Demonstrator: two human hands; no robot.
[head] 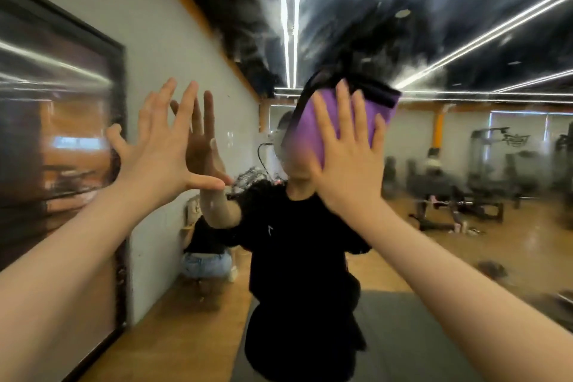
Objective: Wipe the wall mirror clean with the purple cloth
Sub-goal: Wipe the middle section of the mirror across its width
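Right hand [347, 161]: your fingers are spread flat, pressing the cloth [333, 121] against the mirror [465, 149].
Left hand [161, 152]: fingers splayed wide, fingertips at the glass, holding nothing.
Cloth: purple, folded, high on the mirror under your right palm.

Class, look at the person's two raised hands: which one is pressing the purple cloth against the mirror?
The right hand: its straight fingers press the purple cloth flat on the wall mirror. The left hand is spread and bare.

Mirror [465, 149] glass open right of cloth [328, 121]; left hand [161, 152] flanks left.
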